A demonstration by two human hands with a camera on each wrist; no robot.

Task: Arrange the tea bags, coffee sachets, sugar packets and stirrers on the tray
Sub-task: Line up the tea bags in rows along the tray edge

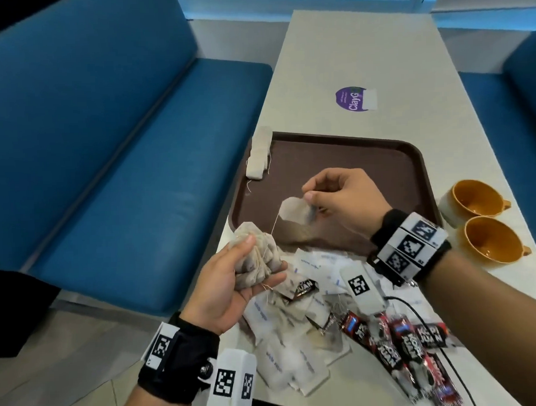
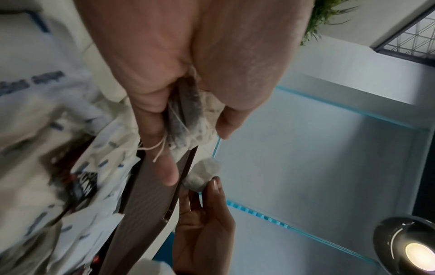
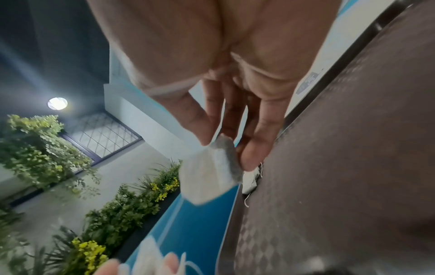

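holding a bunch of tea bags (image 1: 256,261) in your left hand (image 1: 233,283), you have the thumb on top and the fingers curled under, so that grip is closed round the bundle, above the near left corner of the tray (image 1: 411,155). your right hand (image 1: 342,197) pinches a single tea bag (image 1: 294,212) between thumb and fingertips over the tray's near part; a thin string (image 1: 273,227) runs from it down to the bunch. a short row of tea bags (image 1: 259,154) lies along the tray's far left edge. on the counter (image 1: 361,47) nearer you, white sugar packets (image 1: 296,347) sit in a loose heap, with red and black coffee sachets (image 1: 402,347) among them and to their right. two orange cups (image 1: 480,219) stand right of the tray.
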